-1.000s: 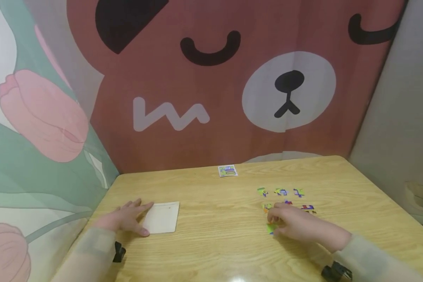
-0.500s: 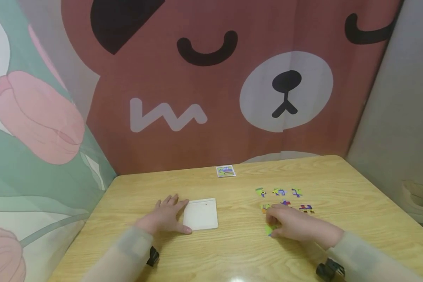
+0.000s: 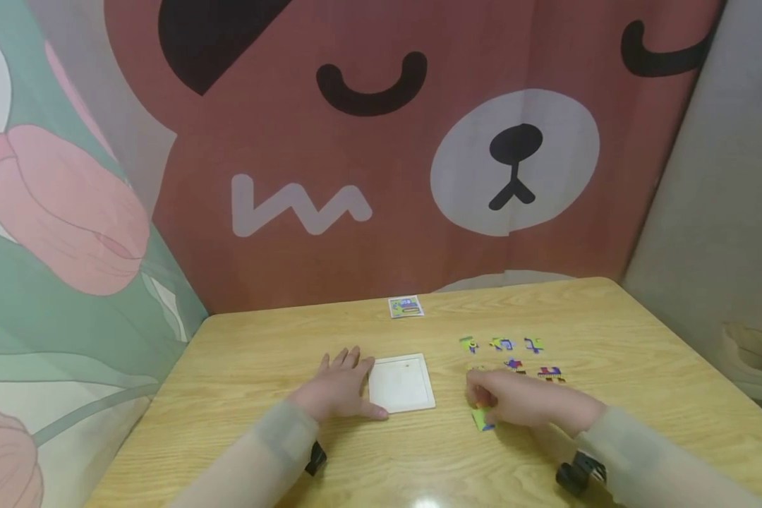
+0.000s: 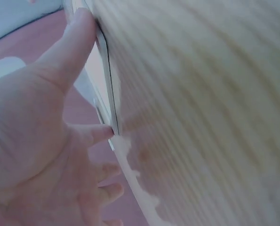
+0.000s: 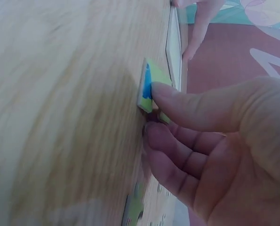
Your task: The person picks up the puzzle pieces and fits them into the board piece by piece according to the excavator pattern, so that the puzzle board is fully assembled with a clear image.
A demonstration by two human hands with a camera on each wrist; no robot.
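A shallow white square tray (image 3: 401, 389) lies flat on the table, left of the loose pieces. Along its left edge, my left hand (image 3: 336, 392) has spread, mostly straight fingers; thumb and index finger touch that edge, as the left wrist view also shows of the tray (image 4: 102, 80). My right hand (image 3: 530, 401) pinches a green and blue jigsaw puzzle piece (image 3: 481, 420) between thumb and fingers, just right of the tray. In the right wrist view this puzzle piece (image 5: 157, 75) is tilted, close to the tabletop. Part of it is hidden by my fingers.
Several loose puzzle pieces (image 3: 502, 344) lie in two rows beyond my right hand, one partly covered by it. A small picture card (image 3: 406, 307) lies at the far edge of the wooden table (image 3: 260, 353). A bear-print curtain (image 3: 381, 155) hangs behind.
My left hand has slid the white tray rightward across the table, close to the pieces. My right hand, pinching the puzzle piece, has shifted slightly left, and the piece shows more.
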